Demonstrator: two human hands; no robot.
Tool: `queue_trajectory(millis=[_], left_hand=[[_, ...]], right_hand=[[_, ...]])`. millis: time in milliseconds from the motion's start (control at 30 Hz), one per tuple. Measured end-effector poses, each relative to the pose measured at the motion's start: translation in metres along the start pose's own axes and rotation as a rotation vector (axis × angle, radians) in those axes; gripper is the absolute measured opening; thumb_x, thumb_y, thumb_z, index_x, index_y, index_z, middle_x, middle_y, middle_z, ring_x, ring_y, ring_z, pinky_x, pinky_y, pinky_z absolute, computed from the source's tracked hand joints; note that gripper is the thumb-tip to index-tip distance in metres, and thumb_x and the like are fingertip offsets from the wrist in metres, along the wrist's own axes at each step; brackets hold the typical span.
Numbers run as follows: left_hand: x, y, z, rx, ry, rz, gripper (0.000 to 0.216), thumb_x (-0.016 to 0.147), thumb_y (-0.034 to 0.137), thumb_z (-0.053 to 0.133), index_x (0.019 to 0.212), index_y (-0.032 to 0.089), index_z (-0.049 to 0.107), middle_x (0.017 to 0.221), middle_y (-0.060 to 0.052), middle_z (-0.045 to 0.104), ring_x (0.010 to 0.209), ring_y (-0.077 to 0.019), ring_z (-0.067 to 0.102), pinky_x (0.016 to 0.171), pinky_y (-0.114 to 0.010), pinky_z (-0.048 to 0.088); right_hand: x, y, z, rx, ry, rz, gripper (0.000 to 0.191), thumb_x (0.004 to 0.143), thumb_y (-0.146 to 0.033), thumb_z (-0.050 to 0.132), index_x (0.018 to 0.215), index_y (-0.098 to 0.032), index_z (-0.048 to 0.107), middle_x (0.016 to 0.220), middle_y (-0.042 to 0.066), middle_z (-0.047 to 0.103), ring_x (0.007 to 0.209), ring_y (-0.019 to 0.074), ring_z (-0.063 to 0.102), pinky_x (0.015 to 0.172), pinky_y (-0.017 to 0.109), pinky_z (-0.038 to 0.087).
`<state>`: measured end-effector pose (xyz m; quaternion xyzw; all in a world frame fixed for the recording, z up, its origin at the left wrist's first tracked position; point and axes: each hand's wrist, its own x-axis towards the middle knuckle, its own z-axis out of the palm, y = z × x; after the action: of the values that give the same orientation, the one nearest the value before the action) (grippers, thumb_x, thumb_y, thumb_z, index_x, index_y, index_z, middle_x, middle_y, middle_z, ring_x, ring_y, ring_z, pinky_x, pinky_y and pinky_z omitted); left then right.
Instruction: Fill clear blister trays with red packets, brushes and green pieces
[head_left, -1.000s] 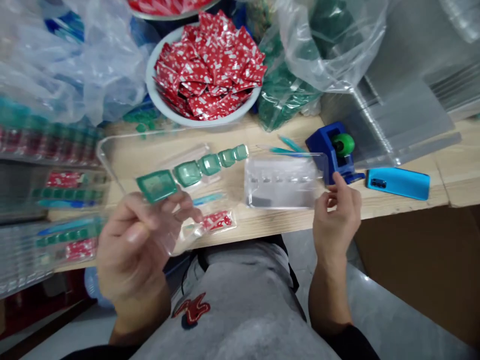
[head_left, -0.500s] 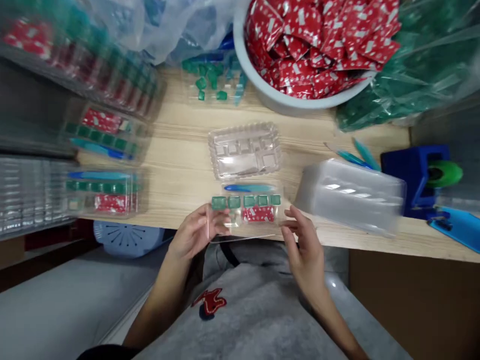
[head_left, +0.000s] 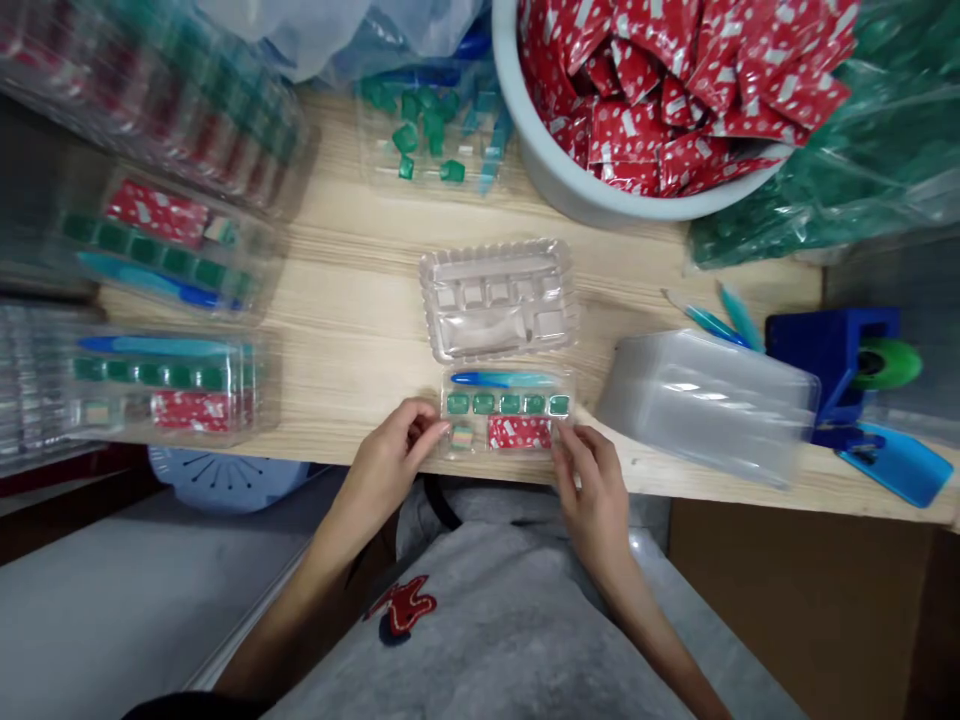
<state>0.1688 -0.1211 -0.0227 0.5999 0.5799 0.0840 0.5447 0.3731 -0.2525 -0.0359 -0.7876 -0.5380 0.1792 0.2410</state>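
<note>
The left hand (head_left: pixel 397 450) has thumb and finger closed at the near left end of a see-through tray (head_left: pixel 480 437), while the right hand (head_left: pixel 592 480) pinches its right end, so the tray sits on the wooden table (head_left: pixel 352 290) between the two grips, at the edge nearest the body. Just beyond the fingertips, inside the tray, a red spotted packet (head_left: pixel 520 432) lies close to the right grip and a small pale piece (head_left: pixel 462 439) close to the left one; farther from both hands run a row of green pieces (head_left: pixel 509 403) and a blue pen-like stick (head_left: pixel 502 380). (Whether a cover is on the tray is hard to tell.)

Straight ahead of the grips, near the held tray, is a scalloped tray (head_left: pixel 487 335). Right of the right hand stand nested see-through covers (head_left: pixel 712 400), then a blue tape dispenser (head_left: pixel 802 340) and a blue phone (head_left: pixel 904 465). Well left of the left hand lies a packed case (head_left: pixel 240 385). Far ahead and to the right of both hands is a pale bowl (head_left: pixel 574 185) heaped with red packets (head_left: pixel 697 90).
</note>
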Motion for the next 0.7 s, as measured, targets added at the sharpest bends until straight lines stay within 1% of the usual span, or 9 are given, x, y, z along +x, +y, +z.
queue_trajectory(millis=[100, 200, 300, 367, 433, 500, 567, 633, 700], left_hand=[[-0.004, -0.001, 0.001, 0.110, 0.056, 0.011, 0.024, 0.083, 0.045, 0.059, 0.090, 0.022, 0.057, 0.077, 0.002, 0.061, 0.066, -0.0167, 0.056, 0.066, -0.031, 0.043], [-0.007, 0.002, -0.005, 0.252, 0.199, 0.087, 0.036, 0.083, 0.056, 0.058, 0.095, 0.022, 0.057, 0.078, 0.000, 0.061, 0.064, -0.0185, 0.058, 0.062, -0.032, 0.046], [0.000, 0.017, -0.007, 0.315, 0.297, 0.299, 0.037, 0.086, 0.059, 0.055, 0.078, 0.023, 0.058, 0.084, -0.002, 0.062, 0.067, -0.0184, 0.059, 0.061, -0.031, 0.048], [0.008, 0.036, -0.001, 0.332, 0.308, 0.446, 0.035, 0.089, 0.054, 0.056, 0.072, 0.023, 0.058, 0.091, -0.004, 0.062, 0.076, -0.0193, 0.061, 0.058, -0.029, 0.050], [0.015, 0.058, 0.010, 0.357, 0.293, 0.561, 0.025, 0.092, 0.046, 0.055, 0.085, 0.024, 0.064, 0.104, -0.005, 0.062, 0.091, -0.0218, 0.064, 0.055, -0.027, 0.051], [0.019, 0.080, 0.027, 0.396, 0.268, 0.677, 0.022, 0.095, 0.039, 0.052, 0.107, 0.026, 0.064, 0.116, -0.007, 0.059, 0.105, -0.0243, 0.063, 0.061, -0.029, 0.056], [0.019, 0.099, 0.044, 0.431, 0.242, 0.782, 0.024, 0.097, 0.033, 0.049, 0.117, 0.027, 0.060, 0.122, -0.007, 0.057, 0.113, -0.0249, 0.061, 0.078, -0.035, 0.059], [0.016, 0.113, 0.059, 0.447, 0.218, 0.866, 0.023, 0.097, 0.028, 0.049, 0.117, 0.027, 0.059, 0.122, -0.007, 0.058, 0.113, -0.0232, 0.061, 0.090, -0.039, 0.057], [0.012, 0.121, 0.069, 0.460, 0.188, 0.904, 0.022, 0.097, 0.024, 0.048, 0.116, 0.027, 0.060, 0.121, -0.007, 0.058, 0.113, -0.0219, 0.062, 0.093, -0.037, 0.056]], right_hand=[[-0.001, -0.003, -0.005, -0.033, -0.016, 0.014, 0.034, 0.096, -0.026, 0.047, 0.126, -0.025, 0.064, 0.117, 0.014, 0.062, 0.100, 0.0248, 0.065, 0.083, 0.045, 0.059], [-0.001, -0.009, -0.029, -0.042, -0.020, -0.113, 0.032, 0.094, -0.022, 0.051, 0.123, -0.024, 0.064, 0.116, 0.015, 0.065, 0.093, 0.0220, 0.069, 0.076, 0.038, 0.061], [0.006, -0.006, -0.075, 0.041, 0.006, -0.298, 0.015, 0.091, -0.023, 0.058, 0.102, -0.023, 0.068, 0.107, 0.010, 0.070, 0.088, 0.0182, 0.071, 0.072, 0.030, 0.061], [0.023, 0.003, -0.116, 0.029, 0.120, -0.335, 0.010, 0.091, -0.023, 0.060, 0.081, -0.022, 0.064, 0.101, 0.008, 0.072, 0.086, 0.0178, 0.071, 0.069, 0.029, 0.061], [0.055, 0.017, -0.161, -0.077, 0.341, -0.293, 0.014, 0.092, -0.017, 0.057, 0.080, -0.023, 0.062, 0.100, 0.007, 0.072, 0.088, 0.0172, 0.071, 0.074, 0.030, 0.061], [0.103, 0.033, -0.202, -0.138, 0.507, -0.269, 0.014, 0.092, -0.017, 0.054, 0.097, -0.020, 0.066, 0.103, 0.008, 0.072, 0.102, 0.0210, 0.069, 0.090, 0.039, 0.058], [0.162, 0.049, -0.230, -0.144, 0.498, -0.151, 0.022, 0.091, -0.013, 0.051, 0.103, -0.015, 0.069, 0.107, 0.008, 0.072, 0.110, 0.0222, 0.067, 0.098, 0.041, 0.054], [0.222, 0.064, -0.241, -0.063, 0.388, -0.068, 0.026, 0.087, -0.006, 0.048, 0.075, -0.013, 0.071, 0.095, 0.002, 0.075, 0.108, 0.0219, 0.069, 0.092, 0.032, 0.055], [0.273, 0.079, -0.235, 0.028, 0.378, -0.022, 0.059, 0.088, -0.013, 0.014, 0.051, -0.003, 0.059, 0.092, 0.002, 0.074, 0.097, 0.0132, 0.070, 0.081, 0.016, 0.048]])
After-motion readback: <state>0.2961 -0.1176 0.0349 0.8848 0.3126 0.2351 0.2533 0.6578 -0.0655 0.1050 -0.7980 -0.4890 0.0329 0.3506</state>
